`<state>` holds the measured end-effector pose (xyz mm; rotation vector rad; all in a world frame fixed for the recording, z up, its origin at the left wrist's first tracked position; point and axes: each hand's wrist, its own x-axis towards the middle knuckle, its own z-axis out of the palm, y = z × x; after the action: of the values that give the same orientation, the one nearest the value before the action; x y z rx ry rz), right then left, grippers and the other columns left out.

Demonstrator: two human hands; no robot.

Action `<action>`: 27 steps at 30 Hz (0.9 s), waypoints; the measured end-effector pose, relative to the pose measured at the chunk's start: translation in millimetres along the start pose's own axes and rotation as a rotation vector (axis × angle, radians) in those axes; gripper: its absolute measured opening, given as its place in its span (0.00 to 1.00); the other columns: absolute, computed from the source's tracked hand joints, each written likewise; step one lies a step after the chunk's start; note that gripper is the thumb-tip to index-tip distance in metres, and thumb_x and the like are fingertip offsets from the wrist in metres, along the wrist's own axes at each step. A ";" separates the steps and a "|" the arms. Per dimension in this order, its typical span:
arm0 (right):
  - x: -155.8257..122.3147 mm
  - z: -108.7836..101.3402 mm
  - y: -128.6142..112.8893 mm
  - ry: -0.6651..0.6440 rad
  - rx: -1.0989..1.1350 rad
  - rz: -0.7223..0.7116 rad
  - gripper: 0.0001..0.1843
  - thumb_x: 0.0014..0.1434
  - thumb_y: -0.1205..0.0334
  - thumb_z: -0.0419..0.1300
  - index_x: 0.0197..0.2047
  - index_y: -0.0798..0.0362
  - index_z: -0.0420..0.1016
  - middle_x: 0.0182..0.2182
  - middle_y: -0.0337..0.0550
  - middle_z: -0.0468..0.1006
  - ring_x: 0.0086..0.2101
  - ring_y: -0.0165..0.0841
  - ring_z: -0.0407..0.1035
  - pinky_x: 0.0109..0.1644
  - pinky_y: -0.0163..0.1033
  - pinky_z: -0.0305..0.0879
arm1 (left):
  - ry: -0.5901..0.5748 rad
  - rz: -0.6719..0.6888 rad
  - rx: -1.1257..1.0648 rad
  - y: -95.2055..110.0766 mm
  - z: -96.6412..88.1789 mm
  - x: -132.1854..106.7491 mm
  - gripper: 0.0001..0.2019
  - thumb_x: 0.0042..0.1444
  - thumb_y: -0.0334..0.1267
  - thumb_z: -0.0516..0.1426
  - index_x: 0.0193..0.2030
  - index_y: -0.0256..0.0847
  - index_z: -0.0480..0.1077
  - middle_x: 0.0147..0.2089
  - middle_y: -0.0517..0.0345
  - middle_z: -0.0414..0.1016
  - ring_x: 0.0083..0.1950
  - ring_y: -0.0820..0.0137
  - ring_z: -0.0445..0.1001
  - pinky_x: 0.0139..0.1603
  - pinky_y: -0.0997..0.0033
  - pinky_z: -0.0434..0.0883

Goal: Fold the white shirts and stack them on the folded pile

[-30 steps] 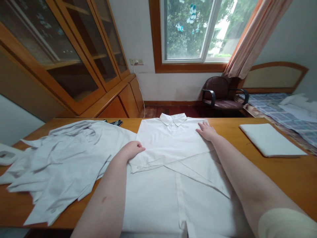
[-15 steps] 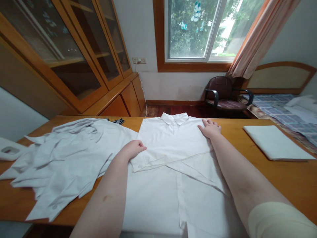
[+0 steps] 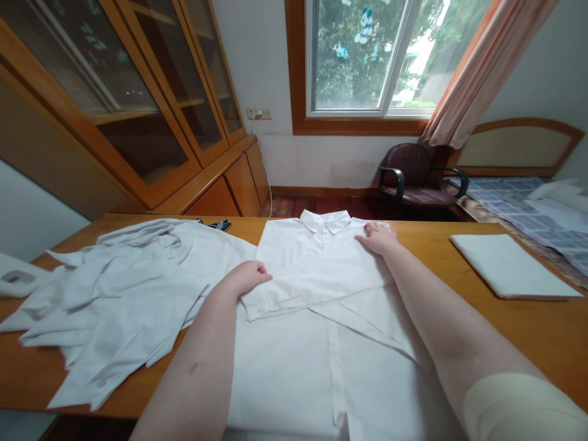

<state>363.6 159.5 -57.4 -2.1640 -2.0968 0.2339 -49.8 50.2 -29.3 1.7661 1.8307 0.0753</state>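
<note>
A white collared shirt (image 3: pixel 316 306) lies flat on the wooden table (image 3: pixel 542 331), collar at the far edge, with both sleeves folded across its back. My left hand (image 3: pixel 245 275) is closed, pinching the cuff of the folded sleeve at the shirt's left edge. My right hand (image 3: pixel 377 237) lies flat with fingers spread on the shirt's right shoulder, close to the collar.
A crumpled heap of white shirts (image 3: pixel 114 294) covers the table's left part. A folded white cloth (image 3: pixel 509 266) lies at the right. A dark clip (image 3: pixel 218 225) sits near the far edge. A white object (image 3: pixel 16 280) shows at far left. Beyond stand a chair (image 3: pixel 418 177), cabinet and bed.
My right hand slid a little to the left along the shirt's shoulder. My left hand stayed on the cuff. The view shifted slightly.
</note>
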 end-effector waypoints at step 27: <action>-29.8 -15.7 65.0 0.198 0.490 0.265 0.24 0.52 0.55 0.59 0.52 0.55 0.69 0.44 0.47 0.76 0.39 0.36 0.70 0.43 0.37 0.63 | -0.298 -0.146 -0.460 11.5 -17.1 -28.2 0.10 0.40 0.41 0.58 0.31 0.42 0.69 0.27 0.62 0.70 0.27 0.69 0.70 0.23 0.74 0.65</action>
<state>429.5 127.9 -53.7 -2.0499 -1.4548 0.4785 -48.5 31.3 0.0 1.2498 1.5673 0.1541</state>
